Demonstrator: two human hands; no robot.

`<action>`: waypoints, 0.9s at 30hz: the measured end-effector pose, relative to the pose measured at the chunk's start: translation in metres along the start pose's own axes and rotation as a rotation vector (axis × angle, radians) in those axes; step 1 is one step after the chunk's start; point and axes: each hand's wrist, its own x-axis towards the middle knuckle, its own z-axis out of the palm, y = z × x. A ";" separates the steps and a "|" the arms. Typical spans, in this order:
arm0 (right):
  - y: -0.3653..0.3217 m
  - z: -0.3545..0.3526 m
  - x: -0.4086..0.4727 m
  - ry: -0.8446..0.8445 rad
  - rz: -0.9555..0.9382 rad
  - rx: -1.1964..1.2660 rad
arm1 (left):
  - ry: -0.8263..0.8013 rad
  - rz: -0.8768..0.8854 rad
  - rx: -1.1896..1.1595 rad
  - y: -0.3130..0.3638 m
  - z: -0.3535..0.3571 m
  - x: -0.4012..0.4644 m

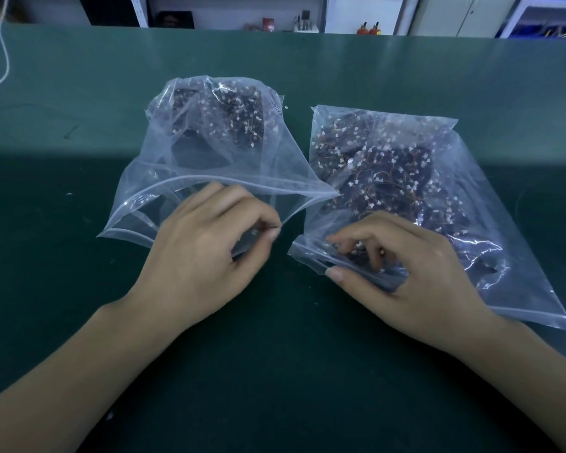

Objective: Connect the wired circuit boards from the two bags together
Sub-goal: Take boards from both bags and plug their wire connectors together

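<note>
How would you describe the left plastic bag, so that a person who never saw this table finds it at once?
On the dark green table lie two clear zip bags of small wired boards. The left bag is the one by the left hand, with its mouth gaping open toward the person. Unlike the right bag, which lies flatter, it is puffed up and its boards sit at the far end.

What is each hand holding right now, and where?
The left hand pinches something small at its fingertips; what it is cannot be told. The right hand reaches into the right bag at its open mouth; any hold is unclear.
</note>
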 end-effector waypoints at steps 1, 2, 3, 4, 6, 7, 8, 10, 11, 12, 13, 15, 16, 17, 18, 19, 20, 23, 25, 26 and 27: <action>0.001 0.000 0.000 0.009 0.005 0.004 | 0.030 0.036 -0.042 0.004 0.000 0.000; 0.001 0.000 -0.001 0.017 0.009 0.006 | 0.062 0.067 -0.087 0.009 0.000 -0.001; 0.001 0.000 -0.001 0.023 0.011 0.006 | 0.089 0.091 -0.135 0.014 0.000 -0.001; 0.001 0.000 -0.001 0.028 0.007 0.005 | 0.109 0.108 -0.181 0.020 0.000 -0.002; 0.002 -0.001 0.000 0.042 -0.016 0.004 | 0.124 0.127 -0.266 0.030 0.001 -0.003; 0.002 0.000 0.001 0.051 -0.034 0.013 | 0.121 0.132 -0.301 0.035 0.002 -0.003; 0.002 0.000 0.002 0.058 -0.058 0.028 | 0.117 0.133 -0.331 0.038 0.002 -0.003; 0.002 0.001 0.002 0.072 -0.120 0.054 | 0.112 0.116 -0.365 0.040 0.002 -0.003; 0.002 0.001 0.002 0.078 -0.144 0.060 | 0.111 0.100 -0.369 0.039 0.002 -0.003; 0.001 0.001 0.002 0.081 -0.157 0.065 | 0.112 0.081 -0.366 0.039 0.003 -0.004; 0.002 0.001 0.002 0.080 -0.162 0.070 | 0.116 0.060 -0.360 0.038 0.003 -0.004; 0.002 0.001 0.001 0.077 -0.160 0.070 | 0.122 0.015 -0.353 0.038 0.003 -0.004; 0.002 0.002 0.001 0.079 -0.157 0.065 | 0.120 -0.005 -0.356 0.038 0.004 -0.004; 0.002 0.002 0.001 0.084 -0.154 0.063 | 0.115 -0.020 -0.359 0.039 0.004 -0.005; 0.002 0.002 0.001 0.090 -0.153 0.064 | 0.105 -0.030 -0.360 0.039 0.004 -0.005; 0.002 0.001 0.001 0.097 -0.152 0.065 | 0.091 -0.038 -0.358 0.039 0.005 -0.005; 0.001 0.001 0.002 0.104 -0.149 0.066 | 0.077 -0.043 -0.355 0.039 0.005 -0.006; 0.000 0.001 0.001 0.109 -0.133 0.063 | 0.057 -0.052 -0.361 0.039 0.005 -0.007; 0.000 0.000 0.001 0.098 -0.122 0.061 | 0.046 -0.052 -0.364 0.039 0.005 -0.006; 0.000 -0.001 0.001 0.094 -0.118 0.060 | 0.041 -0.052 -0.365 0.039 0.005 -0.006; 0.000 -0.002 0.001 0.092 -0.117 0.057 | 0.037 -0.053 -0.365 0.039 0.005 -0.007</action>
